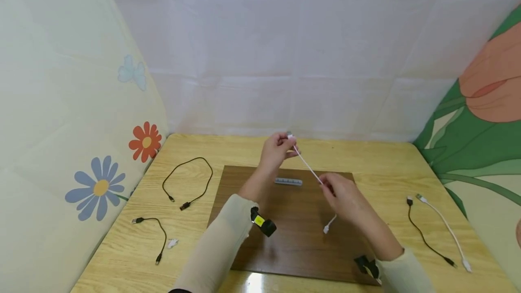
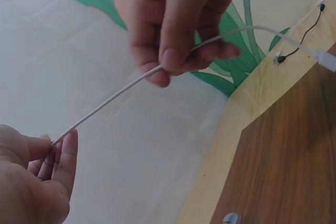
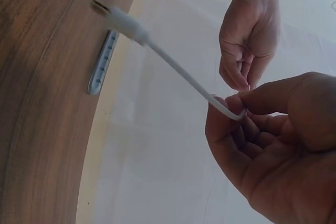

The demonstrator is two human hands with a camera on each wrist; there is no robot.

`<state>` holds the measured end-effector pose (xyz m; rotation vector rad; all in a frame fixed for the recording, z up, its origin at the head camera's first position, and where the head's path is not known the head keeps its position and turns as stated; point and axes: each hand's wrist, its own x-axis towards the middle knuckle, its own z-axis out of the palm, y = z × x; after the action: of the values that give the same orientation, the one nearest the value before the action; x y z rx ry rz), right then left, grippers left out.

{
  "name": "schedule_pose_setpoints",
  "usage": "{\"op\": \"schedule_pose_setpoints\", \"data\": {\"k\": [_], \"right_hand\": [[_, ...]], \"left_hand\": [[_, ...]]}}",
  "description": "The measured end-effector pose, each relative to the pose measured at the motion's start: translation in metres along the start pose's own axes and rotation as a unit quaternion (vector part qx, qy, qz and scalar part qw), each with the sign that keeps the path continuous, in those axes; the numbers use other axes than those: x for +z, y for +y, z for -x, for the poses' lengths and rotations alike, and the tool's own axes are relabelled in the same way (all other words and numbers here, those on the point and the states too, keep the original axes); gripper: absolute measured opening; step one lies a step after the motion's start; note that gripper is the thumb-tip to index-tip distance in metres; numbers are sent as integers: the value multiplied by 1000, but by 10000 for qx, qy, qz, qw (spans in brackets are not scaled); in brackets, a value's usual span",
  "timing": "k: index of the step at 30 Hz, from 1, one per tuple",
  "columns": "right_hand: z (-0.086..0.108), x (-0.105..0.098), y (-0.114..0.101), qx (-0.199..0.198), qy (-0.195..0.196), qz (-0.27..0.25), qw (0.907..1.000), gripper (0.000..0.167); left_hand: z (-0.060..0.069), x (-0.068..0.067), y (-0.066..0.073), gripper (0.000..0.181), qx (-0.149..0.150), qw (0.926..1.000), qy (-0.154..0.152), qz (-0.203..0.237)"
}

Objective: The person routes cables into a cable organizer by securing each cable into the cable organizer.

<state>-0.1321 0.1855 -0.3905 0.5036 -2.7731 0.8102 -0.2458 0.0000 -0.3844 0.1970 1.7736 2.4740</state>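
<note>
A white cable is stretched in the air between the two hands, above a brown board. My left hand pinches it just below its upper plug. Lower and to the right, my right hand pinches the cable between thumb and fingers. Past the right hand the free end hangs down to a white connector. The left wrist view shows the cable fairly straight between both hands; in the right wrist view the free connector sticks out beyond the right fingers.
A light blue slotted strip lies on the board's back part. Two black cables and a small white piece are at the left of the wooden table. At the right lie a black cable and a white cable.
</note>
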Motion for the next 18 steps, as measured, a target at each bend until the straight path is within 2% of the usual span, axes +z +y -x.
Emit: {"op": "schedule_pose_setpoints", "data": {"k": [4, 8, 13, 18], "right_hand": [[4, 1, -1, 15, 56, 5, 10000, 5], [11, 8, 0, -61, 89, 2, 9999, 4], [21, 22, 2, -127, 94, -1, 9999, 4], [27, 34, -1, -78, -286, -245, 9993, 6]], "left_hand": [[-7, -9, 7, 16, 103, 9997, 243, -8], [-12, -18, 8, 15, 101, 9987, 495, 4], [-17, -24, 2, 14, 46, 9977, 677, 38], [-20, -29, -9, 11, -46, 9965, 834, 54]]}}
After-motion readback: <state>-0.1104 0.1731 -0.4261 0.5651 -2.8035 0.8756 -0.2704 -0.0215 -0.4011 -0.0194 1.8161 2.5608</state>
